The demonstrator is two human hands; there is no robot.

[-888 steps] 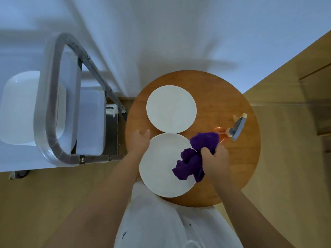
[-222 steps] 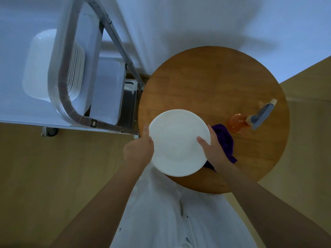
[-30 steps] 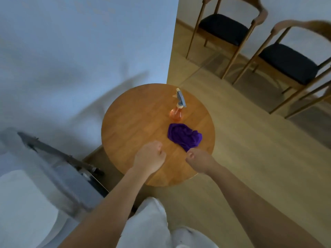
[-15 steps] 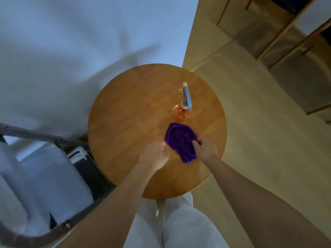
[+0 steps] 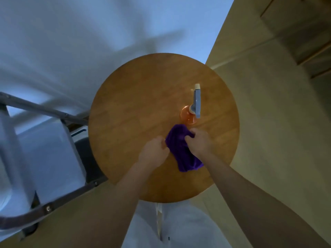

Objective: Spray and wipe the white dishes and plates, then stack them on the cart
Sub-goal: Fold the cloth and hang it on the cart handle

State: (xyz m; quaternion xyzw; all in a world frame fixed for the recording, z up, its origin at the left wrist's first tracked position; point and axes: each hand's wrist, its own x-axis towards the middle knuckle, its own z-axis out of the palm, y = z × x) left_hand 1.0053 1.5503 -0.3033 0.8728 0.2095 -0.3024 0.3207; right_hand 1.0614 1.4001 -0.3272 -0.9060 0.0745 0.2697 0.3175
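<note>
Purple cloth (image 5: 182, 151) — crumpled, soft, dark — lies on the round wooden desk (image 5: 136, 108) near its front edge, just below the orange spray bottle (image 5: 190, 111). Right hand (image 5: 198, 142) grips its upper fold; left hand (image 5: 154, 151) curled at its left edge — seemingly pinching it.

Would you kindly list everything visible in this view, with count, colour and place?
round table: one, brown wood, centre, against the wall
spray bottle: one, orange with grey-blue trigger head, upright on the table's right half
cloth: one, purple, bunched on the table just in front of the bottle
cart: one, metal frame, left of the table; its load is too blurred to tell
wall: white, behind the table
floor: light wood, right
left hand: fingers curled, at the cloth's left edge
right hand: grips the cloth
</note>
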